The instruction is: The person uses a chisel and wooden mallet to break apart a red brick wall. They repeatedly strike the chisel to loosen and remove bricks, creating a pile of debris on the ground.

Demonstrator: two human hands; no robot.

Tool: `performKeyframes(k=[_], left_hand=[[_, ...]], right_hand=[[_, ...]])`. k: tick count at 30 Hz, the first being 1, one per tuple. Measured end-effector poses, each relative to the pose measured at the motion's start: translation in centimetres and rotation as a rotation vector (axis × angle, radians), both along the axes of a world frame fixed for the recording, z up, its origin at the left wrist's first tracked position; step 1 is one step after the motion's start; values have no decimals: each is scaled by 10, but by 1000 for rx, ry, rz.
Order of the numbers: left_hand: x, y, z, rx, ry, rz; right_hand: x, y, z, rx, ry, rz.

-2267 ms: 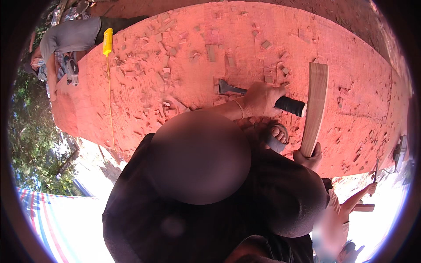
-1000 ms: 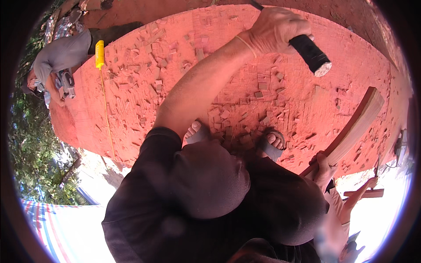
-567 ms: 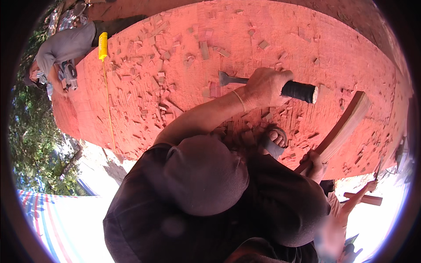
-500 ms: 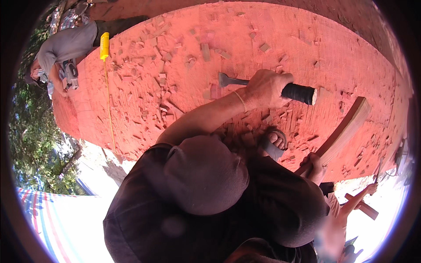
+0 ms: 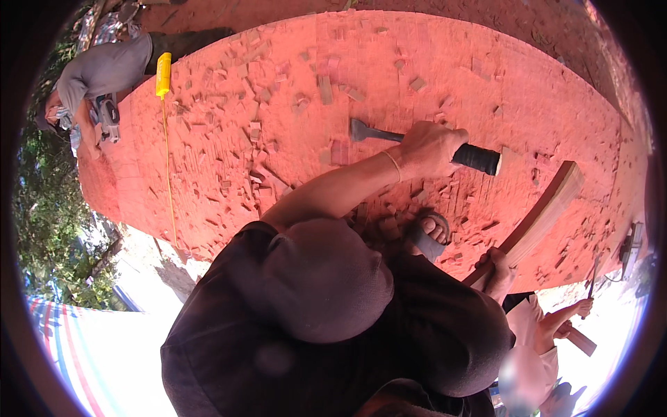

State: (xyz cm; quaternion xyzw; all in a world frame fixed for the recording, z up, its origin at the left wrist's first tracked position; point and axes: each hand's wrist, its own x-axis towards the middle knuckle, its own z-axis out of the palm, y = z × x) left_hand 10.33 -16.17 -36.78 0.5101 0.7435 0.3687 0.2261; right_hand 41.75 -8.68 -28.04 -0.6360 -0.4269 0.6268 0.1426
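Left grip closes round chisel | right grip closes round bar | chips lie loose; slab partly rough, apparently unfinished

Yellow container, thin cord, striped tarp, green foliage.

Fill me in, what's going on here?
The person's left hand grips a flat dark metal chisel with a black-wrapped handle over a broad reddish wooden slab scattered with small wood chips. The right hand holds a long brown wooden bar, its far end apart from the handle. Someone in a grey shirt bends at the slab's upper left.
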Motion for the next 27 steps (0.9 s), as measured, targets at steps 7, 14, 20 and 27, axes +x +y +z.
performKeyframes(k=[7,14,20,27], left_hand=[[0,3,-4,-15,9,-3],[2,0,-5,-12,26,-5],[-3,-8,-10,94,150,15],[-11,-20,1,18,28,22]], right_hand=[[24,106,100,474,122,-257],[-108,63,97,425,101,-422],[-1,20,-16,300,-167,334],[-82,101,139,568,193,-457]])
